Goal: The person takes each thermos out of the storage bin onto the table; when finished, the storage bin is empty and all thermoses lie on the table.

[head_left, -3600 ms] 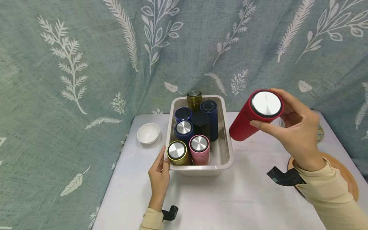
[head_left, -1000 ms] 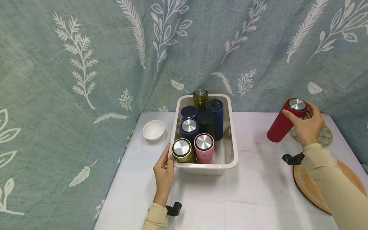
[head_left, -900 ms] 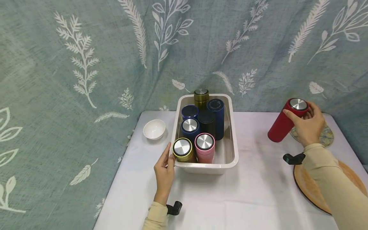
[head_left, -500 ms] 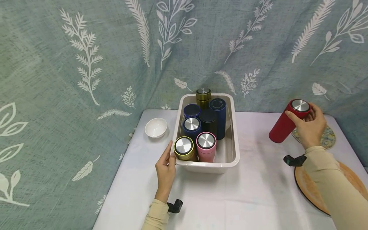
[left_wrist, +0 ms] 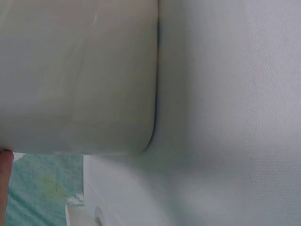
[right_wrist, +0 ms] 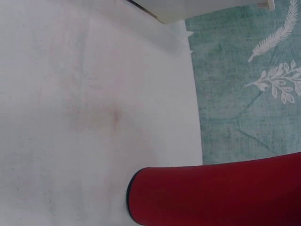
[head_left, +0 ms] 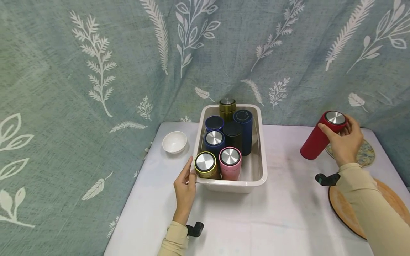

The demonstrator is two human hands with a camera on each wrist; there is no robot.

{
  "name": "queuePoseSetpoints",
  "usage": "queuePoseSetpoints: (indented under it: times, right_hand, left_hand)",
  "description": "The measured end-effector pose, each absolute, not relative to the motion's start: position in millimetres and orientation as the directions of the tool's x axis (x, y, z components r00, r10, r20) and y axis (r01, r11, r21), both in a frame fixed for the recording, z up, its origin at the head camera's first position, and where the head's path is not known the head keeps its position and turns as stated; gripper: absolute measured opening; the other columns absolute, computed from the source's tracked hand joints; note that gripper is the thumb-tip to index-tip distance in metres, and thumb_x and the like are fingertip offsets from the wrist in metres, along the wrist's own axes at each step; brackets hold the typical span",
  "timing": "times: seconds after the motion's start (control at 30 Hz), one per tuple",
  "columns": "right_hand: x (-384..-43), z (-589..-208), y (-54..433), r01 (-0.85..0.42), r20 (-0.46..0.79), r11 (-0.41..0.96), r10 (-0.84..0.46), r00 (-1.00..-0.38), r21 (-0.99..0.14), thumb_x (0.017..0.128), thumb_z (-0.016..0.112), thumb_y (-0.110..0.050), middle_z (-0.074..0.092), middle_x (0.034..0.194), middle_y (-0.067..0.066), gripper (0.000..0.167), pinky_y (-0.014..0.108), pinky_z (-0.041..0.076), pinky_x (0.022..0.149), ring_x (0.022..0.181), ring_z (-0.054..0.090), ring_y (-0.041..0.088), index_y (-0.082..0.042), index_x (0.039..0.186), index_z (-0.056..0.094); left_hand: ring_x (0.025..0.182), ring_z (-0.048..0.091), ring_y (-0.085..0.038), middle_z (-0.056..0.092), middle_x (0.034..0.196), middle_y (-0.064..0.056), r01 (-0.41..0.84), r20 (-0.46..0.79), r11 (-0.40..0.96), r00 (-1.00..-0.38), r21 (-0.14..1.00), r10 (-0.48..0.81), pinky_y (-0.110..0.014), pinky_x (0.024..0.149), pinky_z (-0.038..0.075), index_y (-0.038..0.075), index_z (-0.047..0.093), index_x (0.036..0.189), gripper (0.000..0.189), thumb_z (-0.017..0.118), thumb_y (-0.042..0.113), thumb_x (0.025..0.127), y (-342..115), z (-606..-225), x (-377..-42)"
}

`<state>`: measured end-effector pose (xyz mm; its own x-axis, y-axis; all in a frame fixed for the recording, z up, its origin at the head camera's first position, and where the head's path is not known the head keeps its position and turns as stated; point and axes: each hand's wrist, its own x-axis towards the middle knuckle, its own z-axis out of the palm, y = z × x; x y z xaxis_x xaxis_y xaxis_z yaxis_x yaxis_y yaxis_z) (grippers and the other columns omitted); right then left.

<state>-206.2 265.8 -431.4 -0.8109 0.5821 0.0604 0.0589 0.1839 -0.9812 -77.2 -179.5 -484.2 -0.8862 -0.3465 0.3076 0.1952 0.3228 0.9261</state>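
My right hand (head_left: 347, 140) grips a red thermos bottle (head_left: 320, 138) with a silver-topped lid near its top, thumb in front and fingers behind. The bottle is tilted, its base toward the left, over the right side of the table; whether the base touches the cloth I cannot tell. In the right wrist view the red thermos bottle (right_wrist: 211, 195) crosses the lower right. My left hand (head_left: 185, 188) touches the front left corner of a pale bin (head_left: 231, 187), fingers fairly straight along its outside. Standing in the bin are several thermos bottles, among them a pink one (head_left: 230, 169) and gold ones.
A small white bowl (head_left: 174, 142) stands left of the bin. On the right lie a round patterned mat (head_left: 367, 153) and a round orange-brown board (head_left: 346, 209), partly under the right forearm. A leaf-print cloth (head_left: 128, 71) hangs behind the white table.
The right hand has carried the red thermos bottle rightward and down, away from beside the bin, and over the last second it hardly moves. The left hand stays at the bin's corner.
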Motion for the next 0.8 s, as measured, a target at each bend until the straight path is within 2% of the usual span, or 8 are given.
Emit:
queuePoseSetpoints:
  times: [0.13, 0.3, 0.43, 0.57, 0.8]
  right_hand:
    - [-204.0, -431.0, 265.4, 0.087, 0.044, 0.195, 0.584, -0.811, -0.977, 0.085, 0.079, -0.027, 0.044, 0.157, -0.003, 0.075, 0.026, 0.032, 0.122, 0.145, 0.042, 0.011, -0.028, 0.15, 0.043]
    - [-200.5, -428.0, 265.4, 0.097, 0.042, 0.206, 0.583, -0.811, -0.974, 0.086, 0.077, -0.026, 0.044, 0.157, -0.001, 0.075, 0.025, 0.032, 0.121, 0.142, 0.044, 0.01, -0.025, 0.152, 0.041]
    - [-196.7, -418.8, 263.9, 0.05, 0.074, 0.188, 0.6, -0.797, -0.981, 0.085, 0.078, -0.022, 0.05, 0.15, 0.0, 0.072, 0.021, 0.036, 0.118, 0.134, 0.048, 0.009, -0.019, 0.149, 0.046]
    - [-191.2, -406.1, 258.8, 0.026, 0.094, 0.185, 0.61, -0.786, -0.982, 0.085, 0.079, -0.021, 0.054, 0.147, -0.002, 0.065, 0.019, 0.035, 0.117, 0.135, 0.049, 0.009, -0.018, 0.145, 0.053]
    - [-178.3, -382.4, 240.7, 0.001, 0.107, 0.192, 0.553, -0.827, -0.981, 0.086, 0.079, -0.021, 0.052, 0.15, -0.004, 0.063, 0.015, 0.033, 0.117, 0.139, 0.046, 0.009, -0.022, 0.144, 0.054]
  left_hand:
    - [0.124, 0.062, -0.016, 0.06, 0.143, -0.001, 0.18, 0.296, 0.329, -0.889, 0.927, -0.349, -0.008, 0.083, 0.05, 0.021, 0.06, 0.141, 0.05, 0.052, 0.001, 0.096, -178.8, -484.2, -77.0]
    - [0.126, 0.062, -0.022, 0.06, 0.144, -0.002, 0.187, 0.301, 0.326, -0.889, 0.927, -0.344, -0.007, 0.084, 0.049, 0.019, 0.06, 0.141, 0.049, 0.052, 0.001, 0.097, -178.0, -485.1, -77.4]
    - [0.127, 0.06, -0.02, 0.059, 0.144, -0.002, 0.18, 0.294, 0.326, -0.892, 0.928, -0.344, -0.007, 0.086, 0.048, 0.02, 0.06, 0.141, 0.049, 0.052, 0.002, 0.097, -177.9, -485.4, -77.6]
    - [0.125, 0.061, -0.016, 0.06, 0.144, -0.002, 0.18, 0.296, 0.331, -0.892, 0.926, -0.343, -0.007, 0.086, 0.049, 0.021, 0.06, 0.141, 0.049, 0.052, 0.002, 0.097, -178.6, -485.6, -77.4]
    - [0.128, 0.059, -0.021, 0.059, 0.144, -0.004, 0.202, 0.321, 0.343, -0.884, 0.917, -0.339, -0.007, 0.086, 0.049, 0.018, 0.059, 0.142, 0.047, 0.053, 0.002, 0.098, -178.6, -485.1, -77.5]
